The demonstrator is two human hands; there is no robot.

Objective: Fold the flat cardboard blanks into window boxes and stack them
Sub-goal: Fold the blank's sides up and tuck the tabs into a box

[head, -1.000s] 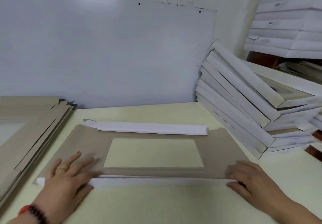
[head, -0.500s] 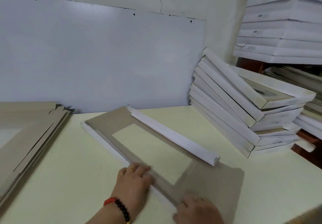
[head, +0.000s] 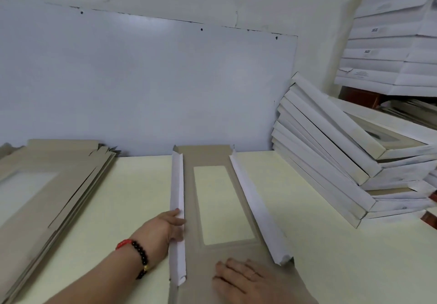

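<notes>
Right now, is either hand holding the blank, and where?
Left hand grips the blank by its folded left side wall, mid-length. Right hand only presses flat on the near panel.

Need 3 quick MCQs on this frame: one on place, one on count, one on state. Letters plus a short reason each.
1. Where is the pile of flat blanks?
A. left of the blank being folded
B. right of it
C. on top of it

2. How many long sides of the blank being folded are folded up white?
A. none
B. one
C. two

3. What is the right hand doing?
A. lying flat on the near end
B. lifting the blank
C. off the table

Key: 1 A, the pile lies at the left edge. 2 C, a white strip on each long side. 3 A, fingers straight on the cardboard; the left hand holds the left strip.
</notes>
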